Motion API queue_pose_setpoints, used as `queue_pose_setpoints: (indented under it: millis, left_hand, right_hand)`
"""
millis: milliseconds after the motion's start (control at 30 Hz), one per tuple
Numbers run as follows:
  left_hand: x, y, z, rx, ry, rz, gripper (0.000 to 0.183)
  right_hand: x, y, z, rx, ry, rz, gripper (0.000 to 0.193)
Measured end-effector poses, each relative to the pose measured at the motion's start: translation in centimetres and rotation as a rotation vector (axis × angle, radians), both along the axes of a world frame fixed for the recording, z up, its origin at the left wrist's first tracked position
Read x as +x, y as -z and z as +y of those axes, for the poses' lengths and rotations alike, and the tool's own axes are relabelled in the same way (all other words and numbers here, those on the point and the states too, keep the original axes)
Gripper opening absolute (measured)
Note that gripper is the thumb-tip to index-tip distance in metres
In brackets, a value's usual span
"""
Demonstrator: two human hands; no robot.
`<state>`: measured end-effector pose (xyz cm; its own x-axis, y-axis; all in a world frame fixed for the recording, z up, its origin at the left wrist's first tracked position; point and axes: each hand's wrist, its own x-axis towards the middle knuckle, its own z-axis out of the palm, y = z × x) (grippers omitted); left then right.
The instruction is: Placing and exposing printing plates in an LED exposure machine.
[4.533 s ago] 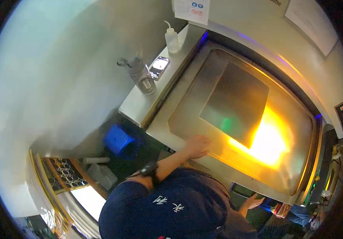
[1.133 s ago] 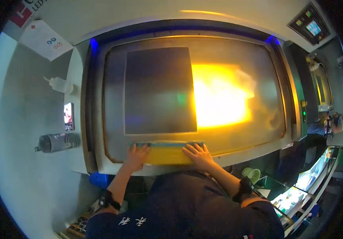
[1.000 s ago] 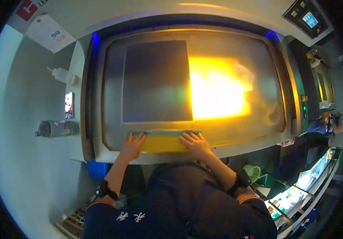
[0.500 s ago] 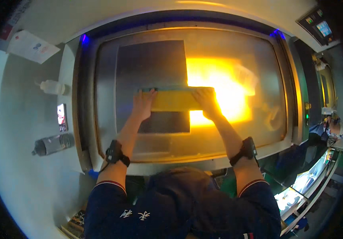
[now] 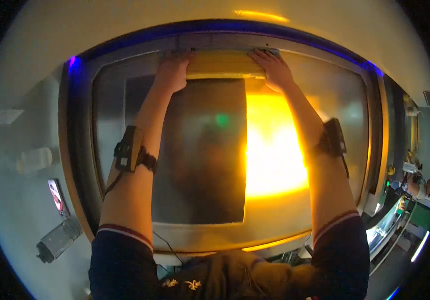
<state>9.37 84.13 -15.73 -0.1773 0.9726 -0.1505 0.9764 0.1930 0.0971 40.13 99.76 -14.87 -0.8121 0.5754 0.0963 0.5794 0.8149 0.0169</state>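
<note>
Both arms reach out to the far side of a framed, see-through bed [image 5: 342,185]. My left hand [image 5: 173,74] is closed on the left end of a long, wide yellow bar [image 5: 221,65], squeegee-like in shape. On its right end my right hand [image 5: 275,72] grips too, with fingers laid over the top and far edge. A strip of blue-green shows along that edge. The bar lies crosswise past the far edge of a dark rectangular sheet [image 5: 200,160], which lies flat on the bed. Right of the sheet, bright yellow light [image 5: 275,145] glares through the surface.
A raised frame [image 5: 77,150] surrounds the bed. On the pale ledge at left are a phone [image 5: 56,196], a clear bottle [image 5: 59,241] and a blurred white bottle [image 5: 35,160]. Another person [image 5: 417,187] is at the far right. Black devices [image 5: 129,150] are strapped to both forearms.
Both hands have moved away from my body with the yellow bar, from over the dark sheet to the bed's far side. The view has shifted forward too.
</note>
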Motion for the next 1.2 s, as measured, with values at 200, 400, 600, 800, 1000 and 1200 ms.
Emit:
queue_pose_setpoints:
  millis: [200, 400, 600, 800, 1000, 1200]
  left_hand:
    - [4.5, -0.8, -5.7, 0.187, 0.062, 0.122, 0.076]
    - [19.9, -6.3, -17.0, 0.017, 0.201, -0.431, 0.06]
    - [28.7, -10.1, -46.4, -0.461, 0.168, -0.278, 0.082]
    - [32.3, -6.6, -51.6, -0.569, 0.083, -0.079, 0.094]
    - [41.4, -5.7, -50.9, -0.461, -0.091, -0.181, 0.091]
    - [51.7, -7.5, -44.9, -0.42, 0.015, -0.144, 0.091]
  right_hand:
    - [4.4, 2.0, -6.3, 0.095, 0.044, -0.087, 0.068]
    - [24.9, 12.2, -20.0, 0.112, 0.216, 0.386, 0.07]
    - [32.0, -5.9, -47.4, -0.499, -0.409, -0.398, 0.065]
    - [34.4, -5.5, -50.4, -0.557, -0.195, -0.106, 0.066]
    - [43.5, -5.0, -46.5, -0.479, -0.251, -0.05, 0.061]
    - [65.7, 4.8, -35.0, -0.049, 0.23, 0.26, 0.076]
